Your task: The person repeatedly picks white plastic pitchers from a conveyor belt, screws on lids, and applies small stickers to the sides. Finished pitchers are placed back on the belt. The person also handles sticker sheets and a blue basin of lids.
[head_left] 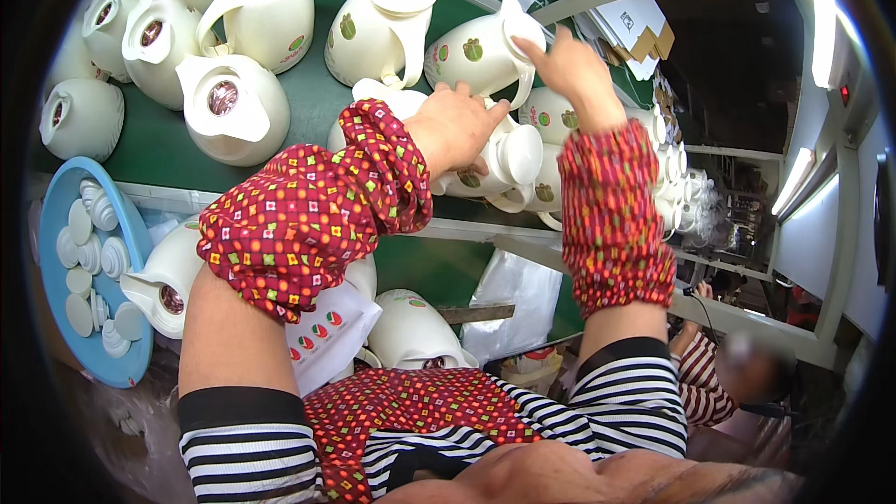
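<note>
My left hand (457,131) is closed over the top of a cream thermos jug (519,155) in the near row on the green bench, its fingers partly hiding the jug. Beyond it, my right hand (577,75) is raised beside another cream thermos jug (474,50) with green and pink printed marks. One finger of my right hand stretches to that jug's round lid, and the fingers are apart. Close by on the left stands a lidded jug (359,49), its handle towards me. Both forearms wear red patterned sleeves.
Several lidless jugs (233,117) with shiny reddish openings crowd the bench's left. A blue basin (138,317) of white lids and stoppers sits at the left. Jugs (411,331) stand on a lower shelf with a clear plastic bag (518,289). Cardboard (625,9) lies beyond; a person (709,378) is at the right.
</note>
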`<state>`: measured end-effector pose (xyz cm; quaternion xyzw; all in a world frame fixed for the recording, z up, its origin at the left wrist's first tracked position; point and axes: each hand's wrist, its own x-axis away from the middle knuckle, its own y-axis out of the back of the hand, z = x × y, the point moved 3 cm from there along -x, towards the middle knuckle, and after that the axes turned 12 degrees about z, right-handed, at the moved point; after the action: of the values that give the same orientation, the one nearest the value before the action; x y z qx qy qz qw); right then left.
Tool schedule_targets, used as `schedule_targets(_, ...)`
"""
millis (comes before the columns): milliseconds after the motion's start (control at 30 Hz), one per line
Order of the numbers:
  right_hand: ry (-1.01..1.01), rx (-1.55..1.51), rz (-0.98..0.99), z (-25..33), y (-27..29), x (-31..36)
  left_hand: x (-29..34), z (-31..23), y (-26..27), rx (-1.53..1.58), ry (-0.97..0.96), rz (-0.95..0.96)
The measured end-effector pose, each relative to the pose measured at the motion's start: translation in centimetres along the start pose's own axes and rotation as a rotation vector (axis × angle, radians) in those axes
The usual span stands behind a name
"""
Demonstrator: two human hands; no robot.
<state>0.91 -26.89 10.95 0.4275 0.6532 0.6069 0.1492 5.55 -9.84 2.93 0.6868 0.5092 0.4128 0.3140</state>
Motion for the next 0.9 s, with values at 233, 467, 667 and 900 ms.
schedule_targets(233, 0.081, -0.061, 0.173, -0.2, -5.0, 11.7, -0.3, 0.2, -0.4, -0.035, -0.004, -0.029)
schedule_targets(467, 0.392, -0.147, 0.103, -0.4, -5.3, 13.6, -0.2, -0.2, 0.0, -0.020, -0.016, -0.008)
schedule_targets(667, 0.577, -0.088, 0.083, -1.5, -6.5, 13.4, -0.4, -0.2, -0.1, -0.007, -0.019, -0.002)
schedule_targets(900, 0.476, 0.158, -0.118, -2.1, -5.4, 13.3, -0.5, -0.1, -0.3, 0.018, -0.025, -0.078)
